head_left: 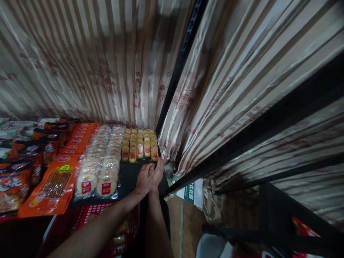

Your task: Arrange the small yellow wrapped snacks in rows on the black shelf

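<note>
My left hand (pixel 145 177) and my right hand (pixel 158 173) are close together, touching or overlapping, over the black shelf (pixel 129 179). The right hand's fingers are stretched upward beside the front end of the small yellow wrapped cakes (pixel 140 149). Bent fingers of the left hand lie against the right hand; their tips are partly hidden, and no held object is visible. The cakes stand in several rows with red labels facing front. Left of them lie two overlapping rows of round rice crackers (pixel 107 182) in clear wrappers.
Orange snack packets (pixel 53 184) and darker orange bags (pixel 16 182) fill the shelf's left side. A red basket (pixel 80 218) sits below. Striped plastic sheeting (pixel 107 71) hangs behind. A black metal post (pixel 177 79) rises by the shelf's right corner, above the tiled floor (pixel 192 222).
</note>
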Action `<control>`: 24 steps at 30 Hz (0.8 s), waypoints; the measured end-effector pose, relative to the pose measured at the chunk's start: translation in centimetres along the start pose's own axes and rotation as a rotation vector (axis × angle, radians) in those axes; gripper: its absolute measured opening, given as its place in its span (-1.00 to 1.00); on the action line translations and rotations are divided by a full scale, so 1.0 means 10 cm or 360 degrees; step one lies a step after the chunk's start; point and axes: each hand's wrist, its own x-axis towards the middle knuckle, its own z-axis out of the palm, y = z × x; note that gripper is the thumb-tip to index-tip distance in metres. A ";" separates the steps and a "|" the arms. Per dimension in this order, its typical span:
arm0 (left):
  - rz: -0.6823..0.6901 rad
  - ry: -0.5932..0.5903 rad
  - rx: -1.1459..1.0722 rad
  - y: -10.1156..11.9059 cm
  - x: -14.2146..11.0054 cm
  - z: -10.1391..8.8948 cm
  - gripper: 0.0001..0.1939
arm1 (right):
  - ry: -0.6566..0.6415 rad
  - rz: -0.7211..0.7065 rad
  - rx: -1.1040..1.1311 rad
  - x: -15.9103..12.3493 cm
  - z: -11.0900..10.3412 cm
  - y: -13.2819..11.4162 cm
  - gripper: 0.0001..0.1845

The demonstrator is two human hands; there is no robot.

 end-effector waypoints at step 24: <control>-0.0175 -0.0418 0.0133 -0.85 -1.57 -0.81 -0.66 | -0.0932 -0.0018 0.0069 -1.80 -0.19 -0.29 -0.68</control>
